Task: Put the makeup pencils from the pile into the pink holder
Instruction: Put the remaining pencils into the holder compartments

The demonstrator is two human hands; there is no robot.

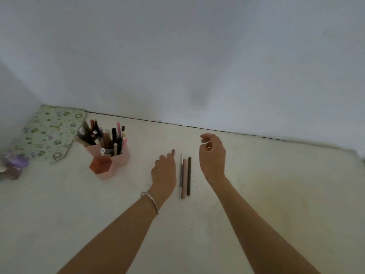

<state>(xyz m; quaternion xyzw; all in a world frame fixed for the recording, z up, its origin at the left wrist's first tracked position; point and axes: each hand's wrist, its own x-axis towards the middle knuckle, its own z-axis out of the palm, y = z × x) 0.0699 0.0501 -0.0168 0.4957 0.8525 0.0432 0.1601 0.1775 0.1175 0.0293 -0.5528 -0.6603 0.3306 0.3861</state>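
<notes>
Three makeup pencils (pixel 184 177) lie side by side on the pale table: a thin grey one, a pink one and a dark brown one. My left hand (pixel 164 171) rests just left of them, fingers loosely curled, holding nothing. My right hand (pixel 212 157) hovers just right of them, fingers curved and apart, empty. The pink holder (pixel 122 159) stands at the left, its back compartments packed with several pencils and pens; a front compartment looks empty.
A floral green cloth (pixel 47 133) lies in the back left corner. A small purple object (pixel 13 165) sits at the left edge. A white wall (pixel 197 66) runs along the table's far edge.
</notes>
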